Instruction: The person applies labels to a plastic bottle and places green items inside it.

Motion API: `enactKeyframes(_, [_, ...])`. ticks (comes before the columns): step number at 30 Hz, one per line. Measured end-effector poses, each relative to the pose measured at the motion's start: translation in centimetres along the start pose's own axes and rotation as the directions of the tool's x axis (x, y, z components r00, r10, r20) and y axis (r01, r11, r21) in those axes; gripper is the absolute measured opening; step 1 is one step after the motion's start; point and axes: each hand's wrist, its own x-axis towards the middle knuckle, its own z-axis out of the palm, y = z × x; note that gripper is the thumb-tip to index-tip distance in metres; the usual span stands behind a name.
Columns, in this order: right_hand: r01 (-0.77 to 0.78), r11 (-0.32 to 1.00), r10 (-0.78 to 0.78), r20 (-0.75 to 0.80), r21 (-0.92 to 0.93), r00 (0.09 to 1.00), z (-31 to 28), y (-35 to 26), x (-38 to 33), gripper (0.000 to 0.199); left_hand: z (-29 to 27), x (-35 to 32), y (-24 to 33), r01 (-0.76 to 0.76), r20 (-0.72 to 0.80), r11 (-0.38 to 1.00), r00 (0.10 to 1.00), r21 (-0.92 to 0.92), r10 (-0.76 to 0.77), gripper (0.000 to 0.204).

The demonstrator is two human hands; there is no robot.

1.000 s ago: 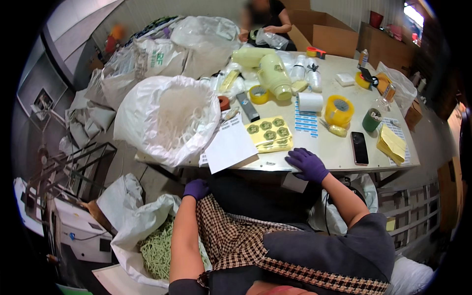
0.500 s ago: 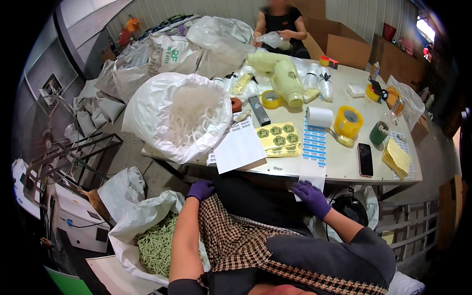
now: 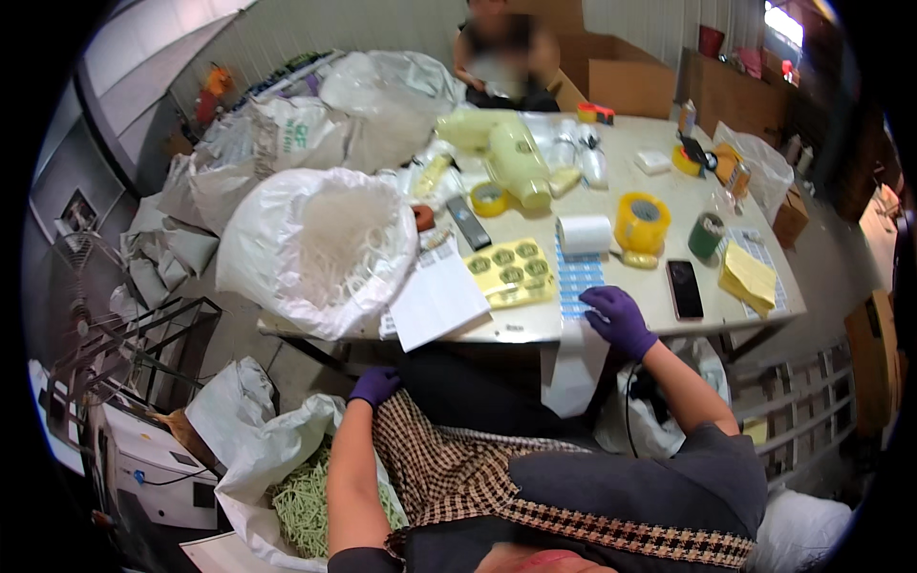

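Note:
In a purple glove, my right hand (image 3: 621, 322) is over a strip of blue-and-white labels (image 3: 580, 277) with its fingers bent and pinching at the strip's right side. The lower, white end of this strip hangs over the table's front edge. At its far end lies a white label roll (image 3: 584, 235). My left hand (image 3: 375, 384), also gloved in purple, rests low at my lap, below the table edge, fingers laid out and holding nothing visible. Near it stands an open white sack (image 3: 277, 449) with thin pale-green pieces (image 3: 310, 506).
Along the table (image 3: 659, 329) lie yellow sticker sheets (image 3: 513, 272), white paper (image 3: 439, 304), a tape roll (image 3: 642, 222), a phone (image 3: 684, 288), a dark green cup (image 3: 707, 235) and pale-green bottles (image 3: 516, 162). A large white bag (image 3: 258, 248) stands left. Another person (image 3: 506, 57) sits opposite.
My right hand has moved up from the strip's lower end onto the blue labels. More of the white end hangs below the edge. My left hand stays low, and the whole view has shifted.

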Motion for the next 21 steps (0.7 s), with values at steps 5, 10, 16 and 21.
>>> enactKeyframes(5, [-0.308,0.939,0.322,0.072,-0.155,0.944,2.7,10.3,6.3,0.021,0.1,1.2,2.3,-0.015,-0.052,0.999,0.999,-0.049,0.012,0.041])
enactKeyframes(10, [-0.29,0.899,0.234,-0.202,-0.327,0.951,8.6,8.0,6.7,0.048,0.2,-1.2,0.8,-0.032,-0.161,0.996,0.987,-0.077,0.02,0.041])
enactKeyframes(16, [-0.29,0.931,0.271,-0.108,-0.224,0.956,8.7,9.0,6.2,0.029,0.3,-0.8,-0.2,-0.026,-0.118,0.997,0.993,-0.068,0.018,0.042])
enactKeyframes(21, [-0.297,0.926,0.277,-0.114,-0.234,0.954,8.5,9.0,6.1,0.02,0.0,0.5,1.1,-0.002,0.023,0.993,1.0,0.118,-0.001,0.048])
